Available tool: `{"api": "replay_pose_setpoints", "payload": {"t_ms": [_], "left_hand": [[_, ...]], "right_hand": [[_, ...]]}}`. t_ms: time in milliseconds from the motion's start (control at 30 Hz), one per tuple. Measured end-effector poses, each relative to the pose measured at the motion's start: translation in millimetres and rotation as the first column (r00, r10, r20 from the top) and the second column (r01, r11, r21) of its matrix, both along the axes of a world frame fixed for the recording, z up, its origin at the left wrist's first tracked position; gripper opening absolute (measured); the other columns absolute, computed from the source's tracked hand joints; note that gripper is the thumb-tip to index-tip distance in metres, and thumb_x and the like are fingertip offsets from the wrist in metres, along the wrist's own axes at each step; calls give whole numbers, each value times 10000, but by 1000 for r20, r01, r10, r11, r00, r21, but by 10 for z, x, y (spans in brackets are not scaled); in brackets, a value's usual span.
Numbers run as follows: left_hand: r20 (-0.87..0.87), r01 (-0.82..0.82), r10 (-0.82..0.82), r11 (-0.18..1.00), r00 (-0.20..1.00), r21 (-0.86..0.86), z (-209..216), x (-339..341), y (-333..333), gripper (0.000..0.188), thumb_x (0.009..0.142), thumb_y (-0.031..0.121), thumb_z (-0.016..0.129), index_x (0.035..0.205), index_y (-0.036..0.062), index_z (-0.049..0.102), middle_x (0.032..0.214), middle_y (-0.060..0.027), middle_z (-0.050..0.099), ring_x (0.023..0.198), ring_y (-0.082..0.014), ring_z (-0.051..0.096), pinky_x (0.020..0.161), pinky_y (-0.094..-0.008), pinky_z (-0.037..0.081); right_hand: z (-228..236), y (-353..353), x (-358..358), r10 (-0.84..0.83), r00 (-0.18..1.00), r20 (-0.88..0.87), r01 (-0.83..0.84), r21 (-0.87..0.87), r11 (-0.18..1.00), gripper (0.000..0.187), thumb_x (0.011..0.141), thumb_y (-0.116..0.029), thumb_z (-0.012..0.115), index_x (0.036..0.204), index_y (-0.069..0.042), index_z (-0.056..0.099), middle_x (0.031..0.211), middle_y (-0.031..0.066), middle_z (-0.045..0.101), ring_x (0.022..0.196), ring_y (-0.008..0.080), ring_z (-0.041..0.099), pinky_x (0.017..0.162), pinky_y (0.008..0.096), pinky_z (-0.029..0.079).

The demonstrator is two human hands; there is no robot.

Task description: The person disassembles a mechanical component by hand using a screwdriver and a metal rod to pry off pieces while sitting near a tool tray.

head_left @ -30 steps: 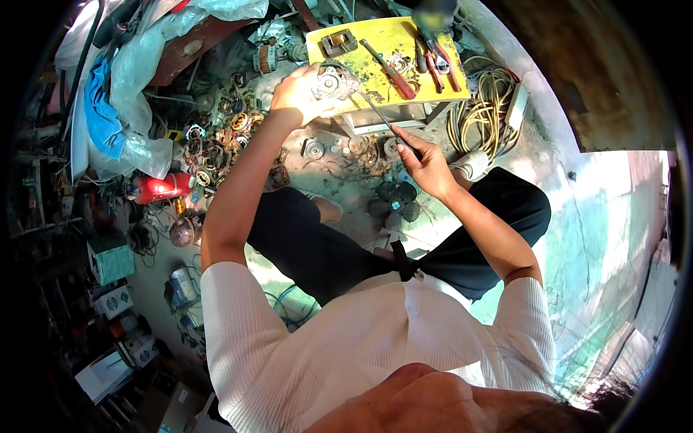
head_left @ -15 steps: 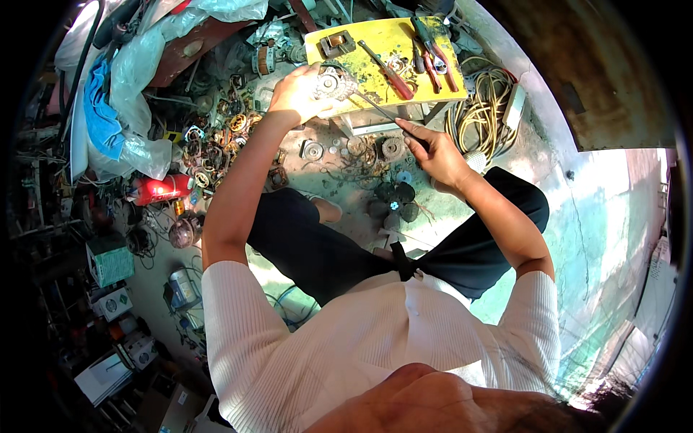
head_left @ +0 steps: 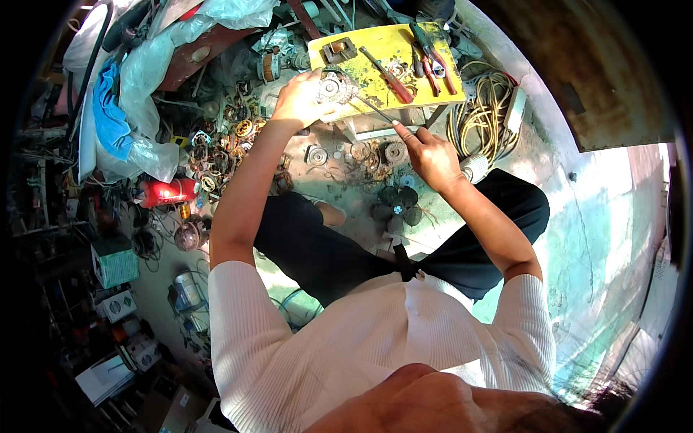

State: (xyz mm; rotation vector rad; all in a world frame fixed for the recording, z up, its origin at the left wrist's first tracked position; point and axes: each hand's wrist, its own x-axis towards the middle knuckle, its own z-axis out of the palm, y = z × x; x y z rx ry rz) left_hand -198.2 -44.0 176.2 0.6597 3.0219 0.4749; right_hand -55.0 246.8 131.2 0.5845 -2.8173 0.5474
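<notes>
Sunlit and patchy, the floor (head_left: 350, 209) spreads beneath us, with a heap of coils and metal scraps (head_left: 238, 133) on the left and a low yellow surface (head_left: 390, 43) ahead. At the near left corner of that surface is the round metal part (head_left: 336, 88), with our left hand (head_left: 297, 99) at its left side; that grip is closed on its edge, though we cannot tell whether the part rests on the surface or is held just above it. Our right hand (head_left: 433, 159) has its grip clamped on a slender tool (head_left: 375, 111), the forefinger laid along it (the handle is hidden in our palm). The shaft slants up and left to the part's right side, where its tip is too small for us to make out. Farther back on the surface we see a squarish metal core (head_left: 339, 49), a red-handled screwdriver (head_left: 399, 88) lying aslant and, toward the right edge, red-handled pliers (head_left: 442, 68). Right of the surface we have a coil of yellowish cable (head_left: 480, 119) on the floor; nearer us, between our knees, lies a dark fan blade (head_left: 397, 204).
</notes>
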Motion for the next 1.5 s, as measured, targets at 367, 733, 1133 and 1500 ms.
{"api": "replay_pose_setpoints", "payload": {"t_ms": [367,733,1133,1500], "left_hand": [[16,-26,25,999,1000,41,43,59,45,887,681,471,834,1390,30,533,1284,-207,614,1212,-364,567,1041,-433,459],[82,-121,116,991,990,58,34,137,26,1003,693,564,819,1446,-6,481,1336,-203,592,1231,-342,578,1048,-401,448],[95,-138,127,983,987,124,-30,131,37,964,681,518,846,1445,42,501,1299,-193,603,1201,-335,592,1034,-397,455],[92,-167,157,980,983,110,-27,136,52,983,668,536,856,1438,35,505,1311,-192,593,1227,-333,577,1043,-396,450]], "right_hand": [[85,-51,-94,758,353,548,856,-516,-26,465,1023,-220,592,1473,-170,490,794,-43,507,560,19,406,410,163,268],[83,-179,125,-89,995,51,99,-269,958,472,909,-92,634,1357,-240,629,800,104,625,667,300,648,611,407,524],[122,-235,131,-154,981,117,187,-369,910,413,896,-122,635,1296,-220,666,829,134,639,758,347,659,696,453,545],[112,-333,199,-173,974,145,214,-344,914,440,901,-114,644,1327,-223,647,818,131,629,734,344,650,677,452,537]]}}
